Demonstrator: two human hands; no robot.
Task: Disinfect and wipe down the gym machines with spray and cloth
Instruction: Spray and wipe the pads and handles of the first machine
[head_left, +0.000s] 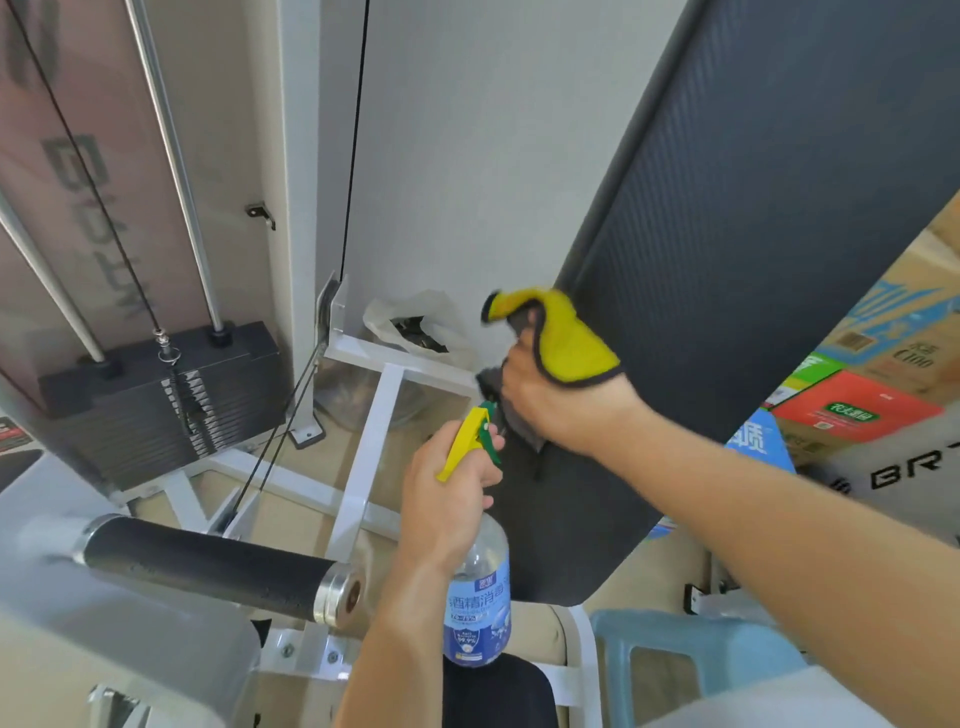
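My left hand (447, 483) grips the neck of a clear spray bottle (480, 597) with a blue label and a yellow-green trigger head, held upright in front of the machine's dark back pad (753, 218). Its nozzle points toward the lower part of that pad. My right hand (561, 395) holds a yellow and grey cloth (566, 338) against the pad's left edge, about halfway up. The pad slopes from bottom centre to top right. The two hands are close together, the cloth just above the trigger.
A black weight stack (156, 395) with guide rods and a cable stands at left. A foam-covered roller bar (208, 566) crosses the lower left. White frame tubes (363, 467) lie on the floor behind. Cardboard boxes (857, 405) pile at right, a blue plastic stool (701, 660) below them.
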